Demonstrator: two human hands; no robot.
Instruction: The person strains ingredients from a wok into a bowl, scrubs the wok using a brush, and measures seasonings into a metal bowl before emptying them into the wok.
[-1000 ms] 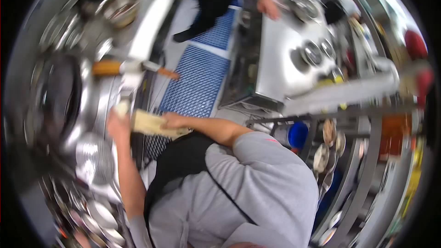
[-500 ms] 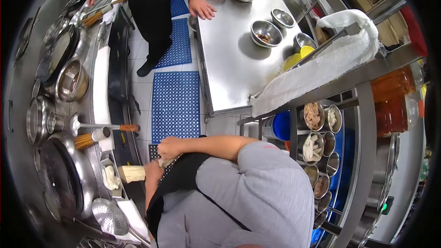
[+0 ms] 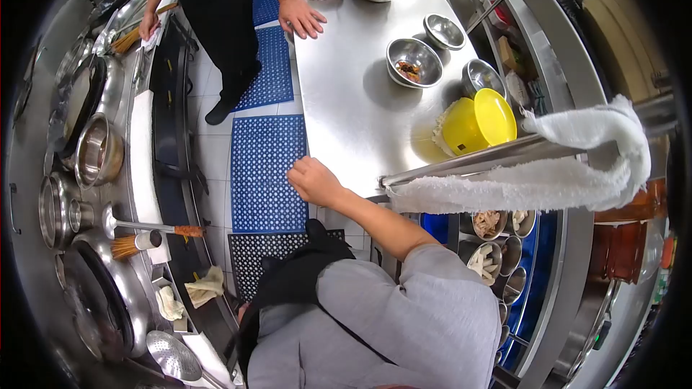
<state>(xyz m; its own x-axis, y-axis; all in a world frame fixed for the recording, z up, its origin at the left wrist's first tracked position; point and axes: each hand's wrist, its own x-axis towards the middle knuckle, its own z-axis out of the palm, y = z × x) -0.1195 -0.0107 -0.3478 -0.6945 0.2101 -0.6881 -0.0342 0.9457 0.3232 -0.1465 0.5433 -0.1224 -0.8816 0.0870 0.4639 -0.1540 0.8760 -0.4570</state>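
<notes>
My right hand (image 3: 314, 181) is curled into a fist beside the near left edge of the steel table (image 3: 339, 130), above the blue mat (image 3: 268, 173); nothing shows in it. Of my left hand (image 3: 243, 310), only a sliver of skin appears beside my black apron, its fingers hidden. Near it, a cream cloth (image 3: 205, 287) hangs over the stove counter's front edge, and another crumpled cloth (image 3: 170, 304) lies in a small metal tray.
Along the stove are a ladle (image 3: 144, 226), a bristle brush (image 3: 135, 245), a wok (image 3: 94, 302) and a strainer (image 3: 173, 355). Metal bowls (image 3: 414, 63) and a yellow container (image 3: 479, 122) stand on the table. A co-worker's hand (image 3: 301, 17) rests there too. A white towel (image 3: 497, 191) drapes a rail.
My hands have parted from the cream cloth, which now hangs at the counter edge. My right hand has moved up and right toward the table; my left has dropped mostly out of sight.
</notes>
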